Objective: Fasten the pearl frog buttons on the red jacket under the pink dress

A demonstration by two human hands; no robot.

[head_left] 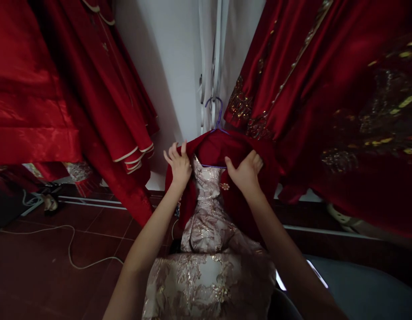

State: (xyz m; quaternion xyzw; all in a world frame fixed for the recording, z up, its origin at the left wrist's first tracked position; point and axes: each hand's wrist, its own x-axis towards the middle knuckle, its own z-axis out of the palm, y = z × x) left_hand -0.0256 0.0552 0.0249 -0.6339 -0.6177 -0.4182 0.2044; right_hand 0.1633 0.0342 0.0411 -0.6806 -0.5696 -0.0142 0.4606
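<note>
A dark red jacket [237, 149] hangs in front of me on a purple hanger [219, 119], its front spread apart. Inside its opening lies a pale, shiny brocade dress [208, 184] with metallic patterning, which runs down toward me. My left hand [179, 166] rests against the jacket's left shoulder, fingers spread and slightly bent. At the right shoulder, my right hand [246, 174] has its fingers curled over the jacket's cloth, the thumb stretched toward the neck opening. A small flower-shaped ornament [225, 186] sits on the jacket's edge beside the dress.
Red garments with pale trim [132, 133] hang at the left. More red garments with gold decoration [256, 106] hang at the right. A metal rack [216, 58] holds the hanger. A thin cable [71, 242] and shoes [50, 203] lie on the tiled floor.
</note>
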